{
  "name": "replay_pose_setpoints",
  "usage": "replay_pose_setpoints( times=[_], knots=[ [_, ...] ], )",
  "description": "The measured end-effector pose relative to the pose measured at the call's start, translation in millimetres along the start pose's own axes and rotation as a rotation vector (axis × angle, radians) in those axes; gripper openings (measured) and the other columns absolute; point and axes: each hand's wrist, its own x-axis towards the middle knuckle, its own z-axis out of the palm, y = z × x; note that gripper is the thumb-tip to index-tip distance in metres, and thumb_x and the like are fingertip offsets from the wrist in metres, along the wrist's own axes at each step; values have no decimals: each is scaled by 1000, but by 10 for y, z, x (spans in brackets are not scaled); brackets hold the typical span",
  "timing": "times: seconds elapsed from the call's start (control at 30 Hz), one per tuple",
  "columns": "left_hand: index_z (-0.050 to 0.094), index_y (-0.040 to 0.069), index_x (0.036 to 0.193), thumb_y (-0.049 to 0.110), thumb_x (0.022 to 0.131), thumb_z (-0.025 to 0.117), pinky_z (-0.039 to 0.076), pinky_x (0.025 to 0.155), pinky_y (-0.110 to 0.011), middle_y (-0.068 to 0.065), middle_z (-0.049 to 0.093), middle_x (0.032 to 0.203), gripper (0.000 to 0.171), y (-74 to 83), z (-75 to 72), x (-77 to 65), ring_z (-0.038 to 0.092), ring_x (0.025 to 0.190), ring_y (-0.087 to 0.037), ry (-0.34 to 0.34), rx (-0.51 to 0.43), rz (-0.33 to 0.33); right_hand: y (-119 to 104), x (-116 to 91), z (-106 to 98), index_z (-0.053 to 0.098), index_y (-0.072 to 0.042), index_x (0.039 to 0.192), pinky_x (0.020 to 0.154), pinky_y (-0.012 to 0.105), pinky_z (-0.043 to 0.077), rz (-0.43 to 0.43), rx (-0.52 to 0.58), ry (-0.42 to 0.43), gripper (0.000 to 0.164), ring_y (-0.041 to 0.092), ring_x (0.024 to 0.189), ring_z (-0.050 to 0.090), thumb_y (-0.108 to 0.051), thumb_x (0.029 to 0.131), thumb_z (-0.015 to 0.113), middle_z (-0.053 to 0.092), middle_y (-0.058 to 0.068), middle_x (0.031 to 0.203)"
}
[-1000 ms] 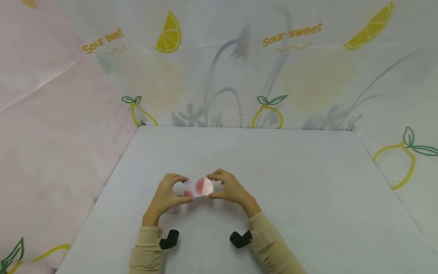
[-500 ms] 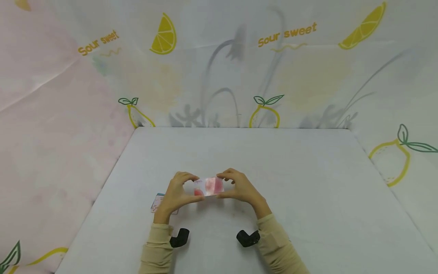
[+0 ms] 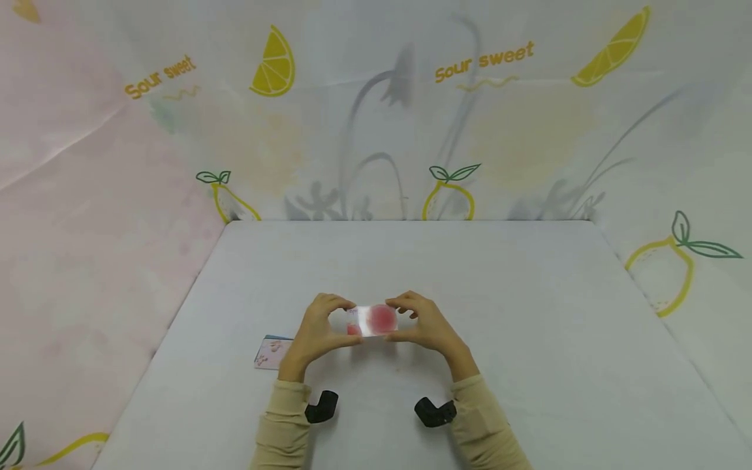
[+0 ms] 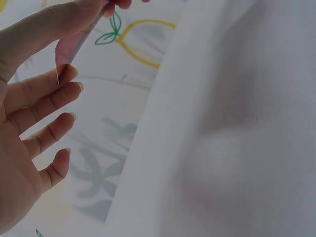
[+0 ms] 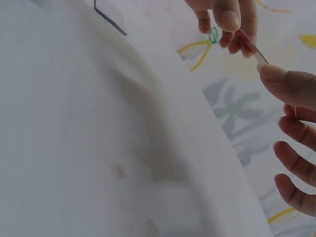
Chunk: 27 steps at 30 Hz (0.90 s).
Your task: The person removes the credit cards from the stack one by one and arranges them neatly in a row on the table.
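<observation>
Card (image 3: 373, 320) held up between two hands, long side running across, apart from the bench (image 3: 529, 339) and above its nearer half. Face toward the head camera: white, with a large red-pink round patch at the right and a smaller red patch at the lower left. A bright glare band lies between them (any print there is washed out).

Left hand (image 3: 320, 329) at the card's left end: thumb along the lower edge, fingertips at the upper edge, a light pinch with an open gap behind it. The left wrist view shows its ring and little fingers free of the card, spread and slightly bent.

Right hand (image 3: 427, 324) mirrors this at the right end, thumb below and fingertip above, palm well clear. In the right wrist view its lower fingers stand apart, bent and holding nothing. From both wrists the card shows nearly edge-on, thin and flat.

On the bench, left of the left hand: a flat pale pink piece (image 3: 272, 353) with small reddish markings at its lower left corner and a strip of blue at its far edge (right end hidden behind the left wrist, so its full length cannot be told).

Both arms in beige sleeves (image 3: 282, 421), a black fitting (image 3: 322, 407) on the inner side of each wrist. Bench covering white. Behind it, a printed backdrop (image 3: 529, 140): yellow citrus wedges, lemon outlines with green leaves, grey plant shapes, "Sour sweet" lettered twice in orange.
</observation>
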Motion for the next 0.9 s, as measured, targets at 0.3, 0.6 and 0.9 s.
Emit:
replay_pose_setpoints(
  times=[0.3, 0.6, 0.9],
  knots=[
    [66, 4, 90, 29, 48, 86, 42, 78, -35, -3, 62, 88, 53, 74, 118, 80, 49, 88, -17, 15, -12, 73, 14, -99, -113, 60, -1, 111, 69, 42, 48, 12, -1, 28, 57, 28, 86, 54, -23, 62, 81, 57, 6, 99],
    [65, 2, 89, 27, 47, 86, 41, 77, -34, -4, 62, 87, 53, 132, 207, 136, 49, 87, -18, 24, -26, 135, 23, -174, -203, 60, -1, 111, 70, 44, 47, 37, 7, 41, 57, 29, 86, 53, -22, 62, 81, 58, 6, 99],
    [65, 4, 88, 27, 48, 86, 42, 76, -33, -2, 62, 87, 51, 187, 283, 157, 49, 86, -16, 16, -33, 130, 27, -241, -262, 60, -3, 111, 73, 44, 47, 89, 8, 45, 56, 26, 89, 53, -22, 62, 81, 58, 3, 101]
  ],
)
